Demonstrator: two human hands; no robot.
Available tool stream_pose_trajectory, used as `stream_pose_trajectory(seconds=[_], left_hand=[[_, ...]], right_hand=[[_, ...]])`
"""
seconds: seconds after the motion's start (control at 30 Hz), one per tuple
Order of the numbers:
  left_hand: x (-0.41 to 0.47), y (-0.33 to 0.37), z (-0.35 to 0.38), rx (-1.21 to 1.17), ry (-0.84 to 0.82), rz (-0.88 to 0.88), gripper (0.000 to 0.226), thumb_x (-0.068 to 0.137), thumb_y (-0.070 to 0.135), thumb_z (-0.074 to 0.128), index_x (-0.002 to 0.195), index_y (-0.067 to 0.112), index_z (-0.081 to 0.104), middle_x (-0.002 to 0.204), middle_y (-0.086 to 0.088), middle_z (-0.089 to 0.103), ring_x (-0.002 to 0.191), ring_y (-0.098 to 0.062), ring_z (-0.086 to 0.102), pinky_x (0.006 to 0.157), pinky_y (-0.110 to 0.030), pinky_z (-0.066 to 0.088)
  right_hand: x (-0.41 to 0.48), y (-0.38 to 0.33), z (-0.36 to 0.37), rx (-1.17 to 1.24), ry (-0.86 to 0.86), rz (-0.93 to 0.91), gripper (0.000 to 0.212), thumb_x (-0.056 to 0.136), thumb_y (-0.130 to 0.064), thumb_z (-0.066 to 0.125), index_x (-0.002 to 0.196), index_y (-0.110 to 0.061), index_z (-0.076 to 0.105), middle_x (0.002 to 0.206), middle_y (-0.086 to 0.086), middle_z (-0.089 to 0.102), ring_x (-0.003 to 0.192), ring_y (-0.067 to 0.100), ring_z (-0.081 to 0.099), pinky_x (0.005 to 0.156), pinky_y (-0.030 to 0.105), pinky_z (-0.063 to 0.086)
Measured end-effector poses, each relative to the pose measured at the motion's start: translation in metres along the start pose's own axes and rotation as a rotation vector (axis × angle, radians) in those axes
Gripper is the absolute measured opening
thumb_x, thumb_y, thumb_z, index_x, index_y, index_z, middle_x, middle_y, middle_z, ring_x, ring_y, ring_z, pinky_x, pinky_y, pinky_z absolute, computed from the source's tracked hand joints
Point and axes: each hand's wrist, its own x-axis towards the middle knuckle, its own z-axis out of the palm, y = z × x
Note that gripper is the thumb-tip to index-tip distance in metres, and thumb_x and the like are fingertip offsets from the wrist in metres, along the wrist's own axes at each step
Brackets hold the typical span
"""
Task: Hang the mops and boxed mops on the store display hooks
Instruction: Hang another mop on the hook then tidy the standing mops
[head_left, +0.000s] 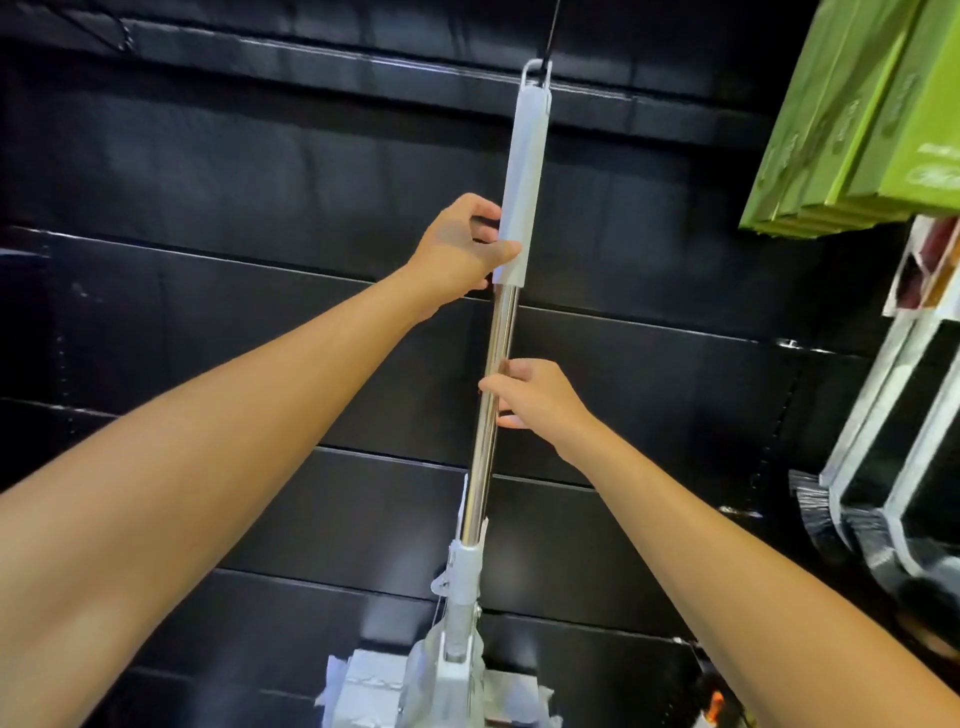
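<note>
Mop upright against the black display wall, top loop caught on the hook; left hand grips the white handle sleeve; right hand holds the chrome pole lower down; green boxes hang at the wall's upper right corner.

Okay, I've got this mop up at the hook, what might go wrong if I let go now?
The loop sits at the black hook, but I cannot tell whether it is fully seated; released early, the mop may drop.
Left hand and right hand both hold high on the handle, so the mop head below could swing toward the boxes at right.
</note>
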Motion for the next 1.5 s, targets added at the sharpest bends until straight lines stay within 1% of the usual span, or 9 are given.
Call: stream_pose_trajectory(seconds=[0.23, 0.5, 0.63, 0.83, 1.0, 1.13, 1.3, 1.43, 1.5], left_hand=[[-0.114, -0.088, 0.014, 0.105, -0.070, -0.010, 0.041, 0.096, 0.026, 0.072, 0.135, 0.023, 0.057, 0.116, 0.008, 0.064, 0.091, -0.012, 0.069, 0.081, -0.020, 0.055], [-0.258, -0.193, 0.039, 0.183, -0.176, -0.235, 0.041, 0.096, 0.026, 0.070, 0.134, 0.028, 0.054, 0.119, 0.011, 0.061, 0.083, -0.008, 0.068, 0.081, -0.027, 0.056], [-0.340, -0.237, 0.050, 0.184, -0.266, -0.357, 0.041, 0.093, 0.042, 0.067, 0.130, 0.029, 0.056, 0.121, 0.010, 0.062, 0.089, -0.010, 0.068, 0.087, -0.042, 0.058], [-0.442, -0.276, 0.068, 0.328, -0.418, -0.454, 0.026, 0.099, 0.032, 0.068, 0.123, 0.031, 0.059, 0.126, 0.007, 0.061, 0.097, -0.009, 0.063, 0.087, -0.032, 0.052], [-0.511, -0.278, 0.085, 0.444, -0.619, -0.550, 0.031, 0.102, 0.037, 0.062, 0.131, 0.033, 0.053, 0.131, 0.013, 0.053, 0.110, -0.012, 0.061, 0.094, -0.032, 0.050], [-0.554, -0.270, 0.111, 0.455, -0.735, -0.486, 0.035, 0.102, 0.033, 0.062, 0.136, 0.025, 0.056, 0.140, 0.006, 0.055, 0.128, -0.017, 0.055, 0.102, -0.028, 0.044], [-0.590, -0.240, 0.161, 0.453, -0.859, -0.399, 0.035, 0.100, 0.033, 0.065, 0.132, 0.022, 0.059, 0.136, 0.001, 0.060, 0.125, -0.022, 0.059, 0.102, -0.028, 0.043], [-0.608, -0.194, 0.217, 0.437, -0.975, -0.323, 0.033, 0.102, 0.032, 0.060, 0.134, 0.027, 0.057, 0.138, 0.003, 0.057, 0.126, -0.021, 0.055, 0.104, -0.031, 0.043], [-0.621, -0.166, 0.252, 0.446, -1.034, -0.274, 0.033, 0.100, 0.032, 0.061, 0.132, 0.030, 0.057, 0.139, 0.004, 0.056, 0.126, -0.021, 0.056, 0.099, -0.033, 0.044]], right_hand=[[-0.045, 0.076, 0.021, -0.094, -0.081, 0.047, 0.044, 0.092, -0.026, 0.067, 0.136, -0.028, 0.062, 0.104, -0.007, 0.075, 0.098, 0.009, 0.070, 0.085, 0.027, 0.057], [-0.116, 0.198, 0.074, -0.068, -0.136, 0.267, 0.050, 0.082, -0.037, 0.078, 0.130, -0.028, 0.066, 0.116, -0.006, 0.071, 0.102, 0.015, 0.070, 0.094, 0.040, 0.060], [-0.164, 0.243, 0.100, -0.087, -0.209, 0.362, 0.041, 0.090, -0.023, 0.076, 0.129, -0.021, 0.064, 0.117, -0.007, 0.065, 0.108, 0.013, 0.066, 0.091, 0.027, 0.051], [-0.231, 0.302, 0.123, -0.100, -0.286, 0.519, 0.042, 0.089, -0.024, 0.076, 0.129, -0.025, 0.064, 0.119, -0.005, 0.065, 0.105, 0.015, 0.067, 0.087, 0.021, 0.051], [-0.294, 0.331, 0.121, -0.135, -0.313, 0.602, 0.028, 0.090, -0.025, 0.075, 0.116, -0.028, 0.064, 0.112, -0.007, 0.064, 0.092, 0.010, 0.061, 0.082, 0.021, 0.052], [-0.340, 0.346, 0.100, -0.209, -0.350, 0.635, 0.029, 0.096, -0.013, 0.069, 0.086, -0.037, 0.055, 0.091, -0.020, 0.056, 0.090, 0.011, 0.057, 0.067, 0.005, 0.041], [-0.407, 0.370, 0.045, -0.194, -0.291, 0.719, 0.031, 0.093, -0.021, 0.071, 0.113, -0.033, 0.051, 0.108, -0.011, 0.055, 0.103, 0.011, 0.054, 0.088, 0.022, 0.043], [-0.471, 0.376, -0.012, -0.147, -0.161, 0.792, 0.014, 0.090, -0.015, 0.067, 0.078, -0.019, 0.060, 0.064, -0.013, 0.059, 0.063, 0.002, 0.052, 0.058, 0.016, 0.039], [-0.511, 0.380, -0.044, -0.120, -0.075, 0.834, 0.019, 0.081, -0.030, 0.065, 0.071, -0.016, 0.059, 0.066, -0.006, 0.055, 0.058, 0.003, 0.049, 0.057, 0.022, 0.039]])
